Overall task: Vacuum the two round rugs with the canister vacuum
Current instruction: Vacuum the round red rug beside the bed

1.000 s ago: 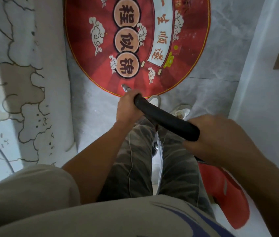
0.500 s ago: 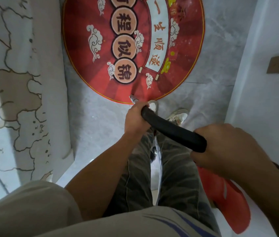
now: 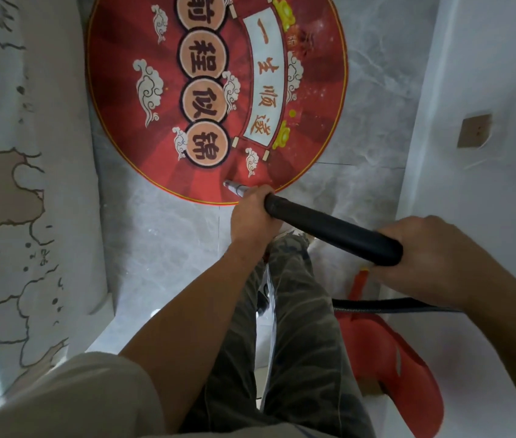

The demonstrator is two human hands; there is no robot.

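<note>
The left hand (image 3: 252, 216) is gripping the black wand (image 3: 329, 229) low and the right hand (image 3: 433, 257) its upper end, the metal tip (image 3: 234, 187) pointing onto the near edge of the red round rug (image 3: 215, 90) on the floor (image 3: 162, 235), where hard pushing risks rucking that edge.

Rug (image 3: 212, 90) cut off at top edge. Wand (image 3: 329, 229) metal end mostly hidden behind left hand (image 3: 252, 216). Hose (image 3: 377, 301) vanishes behind right arm. Canister (image 3: 386, 352) partly blocked by leg.
</note>
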